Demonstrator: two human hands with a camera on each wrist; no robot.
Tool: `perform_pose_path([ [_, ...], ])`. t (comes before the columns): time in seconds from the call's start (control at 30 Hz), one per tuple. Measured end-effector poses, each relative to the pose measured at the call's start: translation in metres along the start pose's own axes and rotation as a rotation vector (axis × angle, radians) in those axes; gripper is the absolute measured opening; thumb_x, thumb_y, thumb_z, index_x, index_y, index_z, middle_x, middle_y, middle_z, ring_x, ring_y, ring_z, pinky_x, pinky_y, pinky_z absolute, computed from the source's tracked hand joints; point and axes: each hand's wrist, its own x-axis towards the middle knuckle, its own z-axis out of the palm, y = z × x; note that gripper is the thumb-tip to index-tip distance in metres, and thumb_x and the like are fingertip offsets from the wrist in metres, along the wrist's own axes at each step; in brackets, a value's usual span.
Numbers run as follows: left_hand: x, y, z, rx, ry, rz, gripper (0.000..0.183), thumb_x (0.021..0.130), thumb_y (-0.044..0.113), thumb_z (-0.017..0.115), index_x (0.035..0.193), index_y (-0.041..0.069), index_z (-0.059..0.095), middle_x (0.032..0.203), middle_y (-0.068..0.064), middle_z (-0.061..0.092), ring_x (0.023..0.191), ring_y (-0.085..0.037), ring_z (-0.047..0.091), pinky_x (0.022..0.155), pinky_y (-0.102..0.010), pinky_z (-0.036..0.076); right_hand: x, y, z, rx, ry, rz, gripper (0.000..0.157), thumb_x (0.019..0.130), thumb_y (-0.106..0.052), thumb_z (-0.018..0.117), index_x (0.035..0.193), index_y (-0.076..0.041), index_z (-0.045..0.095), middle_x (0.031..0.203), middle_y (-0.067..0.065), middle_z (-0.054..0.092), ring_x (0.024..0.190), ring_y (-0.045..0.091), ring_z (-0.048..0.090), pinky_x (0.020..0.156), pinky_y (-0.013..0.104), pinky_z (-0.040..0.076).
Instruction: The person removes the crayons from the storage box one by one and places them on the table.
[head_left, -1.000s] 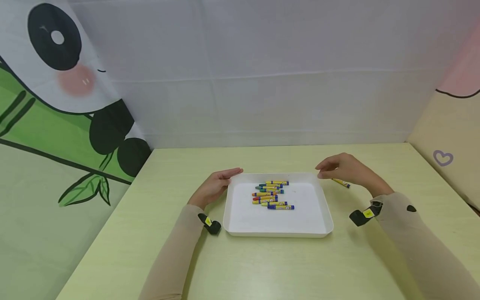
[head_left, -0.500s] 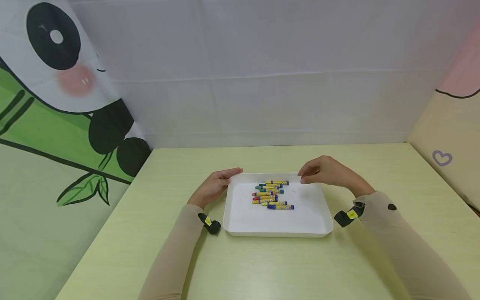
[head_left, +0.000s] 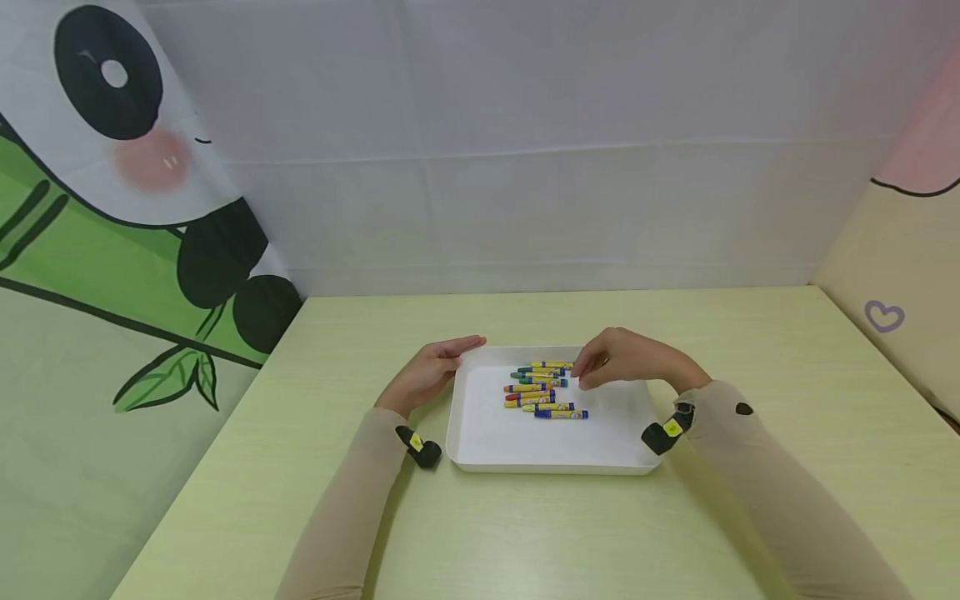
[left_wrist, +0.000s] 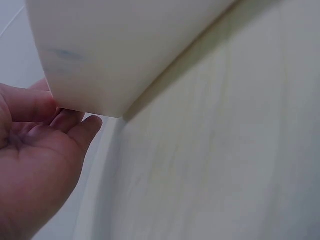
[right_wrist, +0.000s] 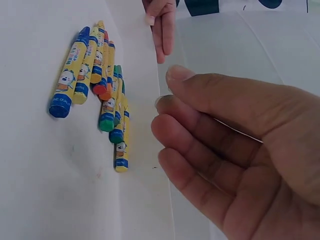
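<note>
Yellow-wrapped wax crayons with coloured tips point(head_left: 535, 397) lie in a staggered row inside a shallow, rectangular white tray point(head_left: 495, 442) on a pale yellowish worktop point(head_left: 540, 533), points left and blunt ends right, an arrangement that seems to suit someone reaching from the right. A person's left hand point(head_left: 427, 375) holds the tray's far left corner between thumb and fingers, probably to keep it from sliding. Empty, the right hand point(head_left: 633, 354) hovers over the tray near the blunt ends, fingers loosely bent, thumb and forefinger narrowly parted, apparently sized to a slim crayon.
</note>
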Motion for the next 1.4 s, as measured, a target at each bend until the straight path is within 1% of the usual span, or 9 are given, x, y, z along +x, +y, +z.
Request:
perform_pose_path([
  [0.1,0.0,0.0,0.0,0.001,0.003,-0.002,0.05,0.099,-0.008,0.031,0.144,0.007,0.044,0.152,-0.006,0.041,0.143,-0.023,0.033,0.116,-0.042,0.03,0.005,0.001,0.004,0.005,-0.042,-0.002,0.015,0.084,-0.014,0.073,0.098,-0.007,0.074,0.091,-0.002,0.071,0.081,0.012,0.061,0.075,0.027,0.053],
  [0.27,-0.001,0.0,0.0,0.002,0.004,-0.003,0.049,0.099,-0.008,0.031,0.144,0.007,0.045,0.152,-0.006,0.041,0.143,-0.023,0.033,0.116,-0.041,0.03,0.011,0.003,0.01,-0.025,-0.104,0.003,0.005,0.083,-0.013,0.073,0.088,-0.013,0.073,0.084,-0.004,0.068,0.076,0.011,0.058,0.072,0.027,0.05],
  [0.47,-0.001,0.0,0.0,0.0,0.008,-0.01,0.049,0.099,-0.007,0.031,0.144,0.007,0.045,0.152,-0.005,0.041,0.143,-0.023,0.033,0.116,-0.042,0.03,0.015,0.006,0.017,-0.042,-0.137,0.035,0.004,0.081,-0.012,0.075,0.082,-0.014,0.072,0.08,-0.004,0.065,0.073,0.011,0.055,0.07,0.026,0.047],
  [0.73,-0.001,0.0,0.0,-0.001,0.004,-0.007,0.049,0.099,-0.007,0.031,0.144,0.007,0.044,0.152,-0.005,0.04,0.143,-0.024,0.033,0.116,-0.042,0.03,0.013,0.006,0.022,-0.119,-0.161,0.085,0.007,0.079,-0.018,0.078,0.081,-0.018,0.071,0.077,-0.007,0.063,0.071,0.01,0.051,0.068,0.025,0.042],
  [0.93,0.0,-0.001,0.0,-0.009,0.002,-0.005,0.05,0.099,-0.008,0.031,0.144,0.007,0.044,0.152,-0.005,0.04,0.143,-0.023,0.032,0.116,-0.042,0.029,0.012,0.007,0.026,-0.098,-0.163,0.138,0.011,0.077,-0.019,0.079,0.082,-0.017,0.069,0.076,-0.004,0.061,0.071,0.012,0.049,0.067,0.025,0.041],
  [1.17,0.001,-0.001,-0.001,-0.014,-0.001,-0.008,0.05,0.099,-0.008,0.031,0.144,0.007,0.044,0.152,-0.006,0.04,0.143,-0.024,0.032,0.116,-0.042,0.029,0.014,0.011,0.031,-0.051,-0.148,0.169,0.015,0.076,-0.018,0.081,0.082,-0.014,0.068,0.078,-0.002,0.062,0.074,0.014,0.05,0.069,0.026,0.041],
  [1.4,-0.001,0.001,0.0,-0.013,0.005,-0.011,0.05,0.099,-0.008,0.031,0.144,0.007,0.044,0.152,-0.005,0.04,0.143,-0.024,0.032,0.116,-0.042,0.029,0.014,0.014,0.033,-0.04,-0.129,0.191,0.014,0.075,-0.018,0.081,0.08,-0.014,0.069,0.077,-0.002,0.061,0.075,0.014,0.05,0.069,0.027,0.041],
])
